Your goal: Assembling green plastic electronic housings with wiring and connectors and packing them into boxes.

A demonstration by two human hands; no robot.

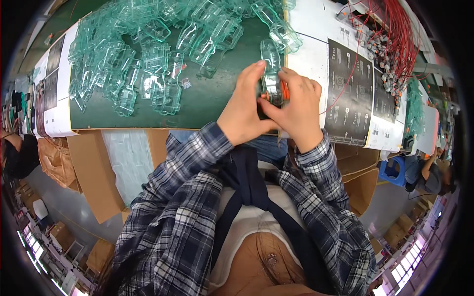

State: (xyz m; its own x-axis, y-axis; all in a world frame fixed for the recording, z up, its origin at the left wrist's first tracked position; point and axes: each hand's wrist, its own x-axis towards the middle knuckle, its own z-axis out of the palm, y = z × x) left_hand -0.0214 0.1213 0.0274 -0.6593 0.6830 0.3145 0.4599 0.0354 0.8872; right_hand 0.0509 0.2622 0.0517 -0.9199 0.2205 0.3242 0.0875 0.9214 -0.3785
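Left hand (245, 109) and right hand (296, 106) both closed around clear green-tinted plastic shell (270, 61) with orange-and-metal part (273, 93); heap of matching clear plastic shells (148, 54) on green table (207, 98).

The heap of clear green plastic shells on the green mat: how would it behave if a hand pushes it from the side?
The shells look thin and hollow, so probably light and stiff. They lie loosely tangled, so several would likely slide together on the green mat. Their flat shape makes rolling unlikely.

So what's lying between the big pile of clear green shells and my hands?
In the head view, mostly bare green table mat. Only one small clear piece lies loose between the pile of clear green shells and the left hand.
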